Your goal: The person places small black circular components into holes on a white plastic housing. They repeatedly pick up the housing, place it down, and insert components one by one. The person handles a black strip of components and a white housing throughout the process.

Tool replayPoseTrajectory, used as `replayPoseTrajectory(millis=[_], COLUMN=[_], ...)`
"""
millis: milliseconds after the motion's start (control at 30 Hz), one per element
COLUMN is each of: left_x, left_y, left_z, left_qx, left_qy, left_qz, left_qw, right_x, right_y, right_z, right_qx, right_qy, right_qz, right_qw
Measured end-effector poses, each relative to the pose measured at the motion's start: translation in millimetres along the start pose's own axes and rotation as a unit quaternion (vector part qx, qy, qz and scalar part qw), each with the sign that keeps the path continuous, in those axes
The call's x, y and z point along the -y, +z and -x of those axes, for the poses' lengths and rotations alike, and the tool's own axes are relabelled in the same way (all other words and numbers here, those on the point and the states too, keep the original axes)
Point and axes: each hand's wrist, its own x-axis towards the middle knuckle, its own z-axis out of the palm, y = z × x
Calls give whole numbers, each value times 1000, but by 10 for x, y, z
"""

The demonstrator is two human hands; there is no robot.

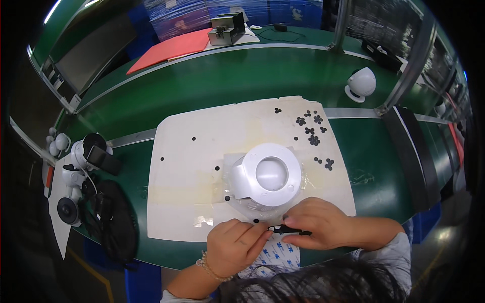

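Black tool pinched between 2 hands, its ends partly covered

From my remote view, the black tool is near the front edge of the pale board, just below the white ring-shaped device. Fingers cover part of the tool, so I can't make out its full outline. A pale patch shows toward its left end. Its long axis runs nearly left to right, the right end dipping slightly toward the person.

The right hand is mostly closed, thumb and fingers pinching the tool. The left hand is curled, its fingertips meeting at the tool's left end; they seem to grip something small there, but I cannot tell what.

Dark hair hides the lower part of the patterned sheet beneath the hands. The device lies with its round opening facing up and its blocky side pointing left; clear plastic under it is hard to trace against the board.
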Motion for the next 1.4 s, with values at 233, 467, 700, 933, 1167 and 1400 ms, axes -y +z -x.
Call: replayPoseTrajectory(millis=[233,467,700,933,1167,1400], left_x=[13,18,13,42,22,-13], left_y=[-9,6,-2,-75,-218,-149], left_z=[43,40,36,-46,-139,-45], left_qx=[-27,-43,-46,18,227,134], left_qy=[47,44,40,21,-91,-52], left_qz=[-23,-23,-20,16,156,102], left_qw=[998,998,998,999,957,984], right_x=[63,15,52,44,-63,107], right_y=[15,69,3,59,112,36], right_z=[27,59,24,19,72,36], right_qx=[22,-2,18,32,76,56], right_qy=[207,41,63,124,-34,221], right_qz=[-163,-19,-40,-51,-63,-219], right_qw=[965,999,997,990,994,949])
